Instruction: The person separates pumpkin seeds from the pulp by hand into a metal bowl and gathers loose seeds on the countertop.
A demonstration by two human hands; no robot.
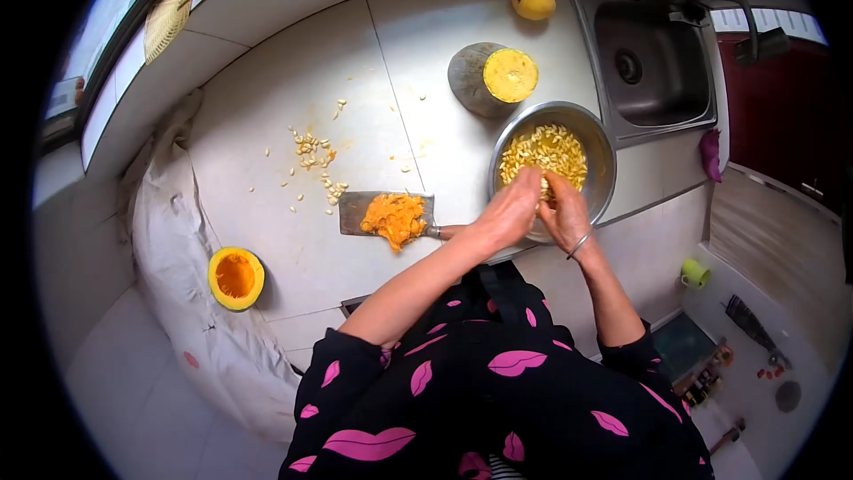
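A steel bowl holds many pale pumpkin seeds. My left hand is over the bowl's near side with its fingers pinched together. Against it, my right hand curls its fingers at the same spot; a bangle circles that wrist. What the fingertips hold is too small and covered to make out. Left of the bowl, a cleaver lies flat with orange pumpkin pulp heaped on its blade. Its handle runs partly under my left forearm.
Loose seeds are scattered on the white counter. A hollowed pumpkin piece sits by a cloth at the left edge. Behind the bowl stand a cut pumpkin and a yellow fruit, beside the sink. An eggplant lies right.
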